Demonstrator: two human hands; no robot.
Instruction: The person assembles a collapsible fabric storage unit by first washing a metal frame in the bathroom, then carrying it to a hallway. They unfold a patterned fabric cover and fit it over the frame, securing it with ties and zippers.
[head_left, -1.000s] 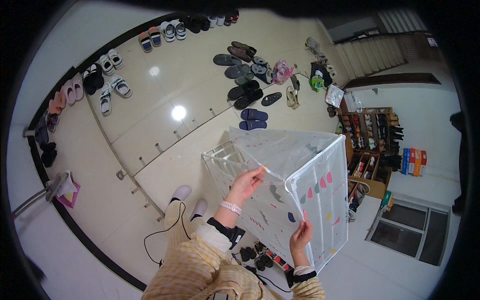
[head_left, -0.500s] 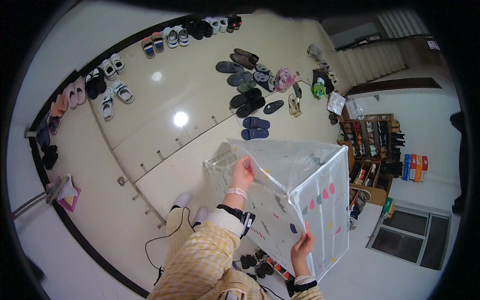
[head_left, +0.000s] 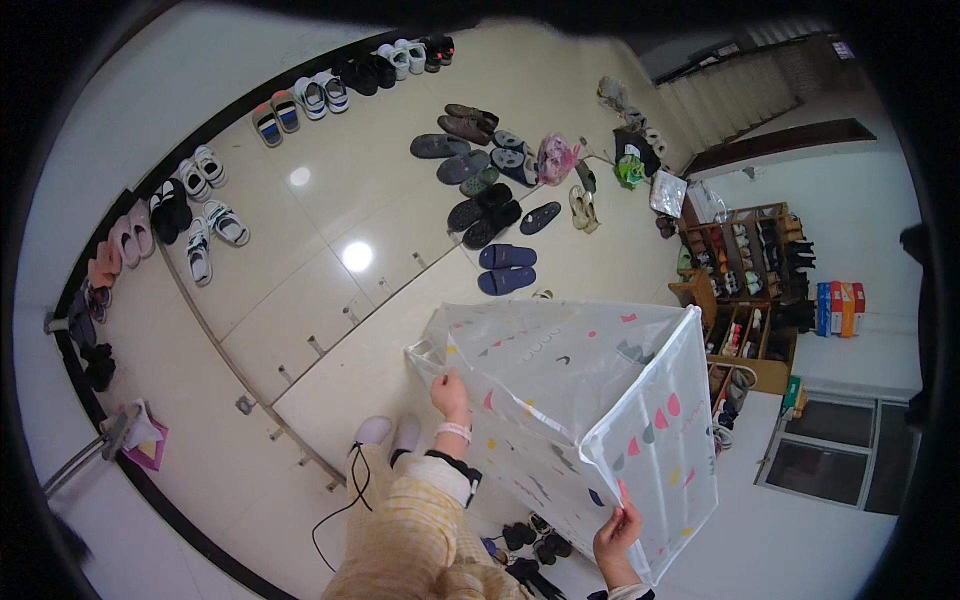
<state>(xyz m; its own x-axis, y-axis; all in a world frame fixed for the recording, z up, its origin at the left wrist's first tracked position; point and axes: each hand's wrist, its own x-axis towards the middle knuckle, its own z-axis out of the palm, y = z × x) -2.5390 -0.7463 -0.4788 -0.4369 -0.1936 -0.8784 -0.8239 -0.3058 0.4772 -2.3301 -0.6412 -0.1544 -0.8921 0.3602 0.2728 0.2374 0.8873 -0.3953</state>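
Observation:
I hold a large translucent white plastic cover [head_left: 590, 400] with small coloured shapes printed on it, box-shaped and spread out in front of me. My left hand [head_left: 450, 393] grips its near left edge, close to the corner. My right hand [head_left: 618, 533] grips its lower right corner, near the bottom of the view. The cover hangs above the tiled floor [head_left: 330, 230] and hides what is under it. My left wrist carries a white band above a yellow checked sleeve.
Pairs of shoes line the wall at the left [head_left: 190, 215] and top [head_left: 320, 95]. More shoes and dark blue slippers [head_left: 505, 268] lie on the floor ahead. A wooden shoe rack [head_left: 745, 290] stands at the right. Small shoes [head_left: 530, 545] lie by my feet.
The cover has tilted and swung lower to the right. My left hand slid down its left edge, and my right hand dropped toward the bottom of the view.

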